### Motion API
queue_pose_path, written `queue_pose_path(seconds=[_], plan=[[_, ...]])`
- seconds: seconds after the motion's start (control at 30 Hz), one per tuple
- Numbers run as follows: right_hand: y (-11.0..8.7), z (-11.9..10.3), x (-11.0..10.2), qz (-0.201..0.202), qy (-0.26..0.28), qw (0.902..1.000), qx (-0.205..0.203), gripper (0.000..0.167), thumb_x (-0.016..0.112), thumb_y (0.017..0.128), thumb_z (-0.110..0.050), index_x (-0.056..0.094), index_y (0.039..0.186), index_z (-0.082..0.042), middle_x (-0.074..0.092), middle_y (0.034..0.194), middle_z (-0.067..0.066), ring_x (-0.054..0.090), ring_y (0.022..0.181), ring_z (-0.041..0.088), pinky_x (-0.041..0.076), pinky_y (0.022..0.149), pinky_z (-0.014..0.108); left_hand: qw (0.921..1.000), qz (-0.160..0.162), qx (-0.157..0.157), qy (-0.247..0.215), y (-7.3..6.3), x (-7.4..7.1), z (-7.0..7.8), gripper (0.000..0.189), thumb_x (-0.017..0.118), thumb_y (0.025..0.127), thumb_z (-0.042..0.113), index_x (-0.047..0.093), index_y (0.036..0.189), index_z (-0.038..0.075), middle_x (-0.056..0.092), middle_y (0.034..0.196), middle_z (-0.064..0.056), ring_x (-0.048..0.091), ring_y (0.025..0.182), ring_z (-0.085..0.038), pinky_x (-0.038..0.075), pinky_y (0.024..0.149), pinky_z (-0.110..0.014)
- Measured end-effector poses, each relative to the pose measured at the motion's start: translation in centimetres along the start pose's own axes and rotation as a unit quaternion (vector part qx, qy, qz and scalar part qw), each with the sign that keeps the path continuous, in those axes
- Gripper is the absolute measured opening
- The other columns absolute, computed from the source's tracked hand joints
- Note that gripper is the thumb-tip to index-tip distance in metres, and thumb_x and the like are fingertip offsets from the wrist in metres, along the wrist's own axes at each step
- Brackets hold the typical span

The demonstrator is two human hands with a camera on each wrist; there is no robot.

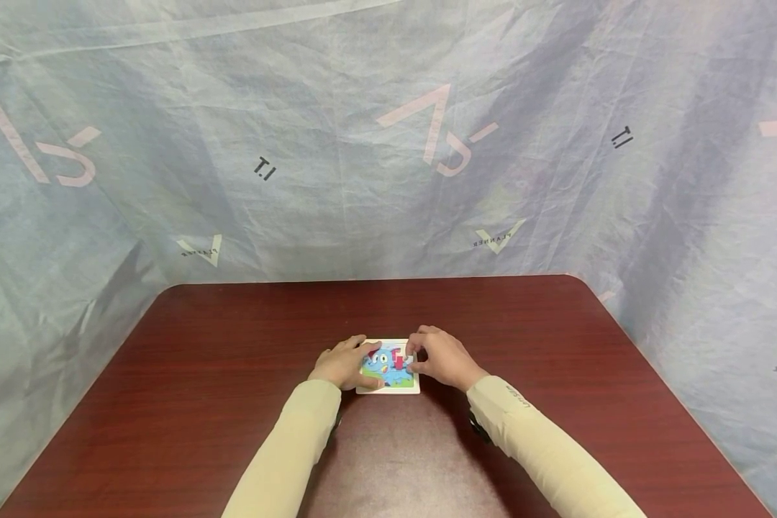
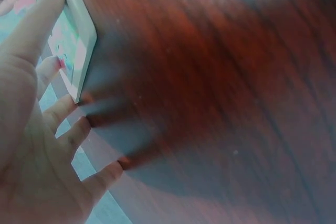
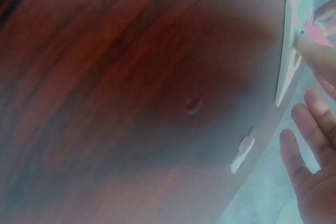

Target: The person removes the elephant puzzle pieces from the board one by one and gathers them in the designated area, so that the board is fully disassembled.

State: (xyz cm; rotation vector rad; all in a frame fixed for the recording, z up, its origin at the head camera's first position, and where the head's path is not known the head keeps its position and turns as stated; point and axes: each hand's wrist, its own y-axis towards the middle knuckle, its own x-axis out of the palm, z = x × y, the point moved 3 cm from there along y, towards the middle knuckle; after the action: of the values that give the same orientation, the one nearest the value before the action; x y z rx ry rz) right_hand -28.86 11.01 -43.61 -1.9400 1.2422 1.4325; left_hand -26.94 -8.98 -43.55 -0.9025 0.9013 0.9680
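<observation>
A jigsaw puzzle board point(image 1: 388, 391) with a pale frame and a blue cartoon animal picture lies flat on the table. My left hand point(image 1: 344, 363) rests on its left side, with the thumb across the near edge and the index finger over the picture; in the left wrist view the other fingertips touch the table beyond the corner. At the right side of the picture, my right hand point(image 1: 445, 357) pinches a puzzle piece between thumb and index finger, close over the board. Those fingers largely hide the piece. Pink-red parts of the picture point(image 1: 398, 359) show beside them.
One loose puzzle piece point(image 3: 242, 155) lies on the table beyond the board, near my right fingers. The dark red wooden table point(image 1: 233, 403) extends around the board. Printed grey cloth point(image 1: 343, 144) hangs behind the table and along its sides.
</observation>
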Motion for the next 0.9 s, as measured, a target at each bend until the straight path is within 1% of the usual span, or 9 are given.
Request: queue_pose_path(seconds=[0.07, 0.2, 0.3, 0.47, 0.6, 0.73, 0.9], plan=[[-0.04, 0.04, 0.0, 0.002, 0.003, 1.0, 0.0, 0.021, 0.089, 0.081, -0.02, 0.069, 0.088, -0.021, 0.061, 0.091, -0.004, 0.062, 0.09, 0.018, 0.052, 0.076, 0.036, 1.0, 0.001, 0.001, 0.001, 0.02, 0.01, -0.03, 0.078, 0.081, 0.087, 0.041, 0.047, 0.154, 0.022, 0.036, 0.16, -0.013, 0.035, 0.146, -0.037, 0.031, 0.112, -0.064], [-0.22, 0.17, 0.08, 0.004, 0.005, 1.0, 0.002, 0.019, 0.086, 0.083, -0.019, 0.074, 0.098, -0.018, 0.062, 0.092, -0.002, 0.061, 0.088, 0.019, 0.051, 0.072, 0.035, 1.0, 0.002, 0.001, 0.004, 0.05, 0.07, -0.06, 0.078, 0.081, 0.087, 0.041, 0.047, 0.154, 0.022, 0.036, 0.16, -0.013, 0.035, 0.146, -0.038, 0.031, 0.112, -0.064], [-0.37, 0.21, 0.17, -0.003, -0.001, 1.0, -0.005, 0.019, 0.084, 0.086, -0.021, 0.078, 0.104, -0.017, 0.063, 0.094, -0.002, 0.06, 0.085, 0.018, 0.05, 0.07, 0.033, 1.0, 0.001, 0.002, 0.006, 0.05, 0.07, -0.04, 0.077, 0.081, 0.087, 0.041, 0.047, 0.154, 0.022, 0.036, 0.16, -0.013, 0.035, 0.146, -0.038, 0.031, 0.112, -0.064], [-0.39, 0.25, 0.16, -0.026, -0.004, 0.9996, -0.009, 0.021, 0.084, 0.086, -0.027, 0.081, 0.105, -0.017, 0.064, 0.096, -0.003, 0.058, 0.085, 0.014, 0.051, 0.072, 0.032, 1.0, -0.001, 0.002, 0.005, 0.04, 0.0, 0.0, 0.077, 0.08, 0.088, 0.041, 0.046, 0.154, 0.022, 0.035, 0.161, -0.014, 0.034, 0.146, -0.038, 0.031, 0.112, -0.064], [-0.22, 0.22, 0.01, -0.041, 0.011, 0.9991, 0.005, 0.023, 0.085, 0.085, -0.026, 0.081, 0.105, -0.017, 0.062, 0.097, -0.003, 0.057, 0.085, 0.014, 0.05, 0.071, 0.032, 1.0, -0.003, 0.0, 0.003, 0.03, -0.02, 0.01, 0.077, 0.08, 0.088, 0.042, 0.046, 0.155, 0.022, 0.035, 0.161, -0.014, 0.034, 0.147, -0.038, 0.03, 0.113, -0.064], [0.01, 0.14, -0.16, -0.054, 0.024, 0.9982, 0.015, 0.024, 0.086, 0.084, -0.025, 0.08, 0.105, -0.015, 0.062, 0.099, -0.002, 0.057, 0.085, 0.015, 0.05, 0.073, 0.033, 1.0, -0.005, 0.001, 0.001, 0.09, 0.02, -0.04, 0.078, 0.08, 0.088, 0.042, 0.046, 0.155, 0.022, 0.034, 0.161, -0.013, 0.033, 0.147, -0.037, 0.03, 0.113, -0.064], [0.09, 0.41, -0.31, -0.057, 0.034, 0.9973, 0.03, 0.028, 0.089, 0.081, -0.025, 0.08, 0.105, -0.015, 0.062, 0.1, -0.002, 0.057, 0.088, 0.016, 0.05, 0.076, 0.034, 1.0, -0.006, 0.001, -0.001, 0.17, 0.05, -0.08, 0.078, 0.08, 0.088, 0.042, 0.046, 0.155, 0.023, 0.034, 0.161, -0.013, 0.033, 0.147, -0.037, 0.029, 0.113, -0.064]])
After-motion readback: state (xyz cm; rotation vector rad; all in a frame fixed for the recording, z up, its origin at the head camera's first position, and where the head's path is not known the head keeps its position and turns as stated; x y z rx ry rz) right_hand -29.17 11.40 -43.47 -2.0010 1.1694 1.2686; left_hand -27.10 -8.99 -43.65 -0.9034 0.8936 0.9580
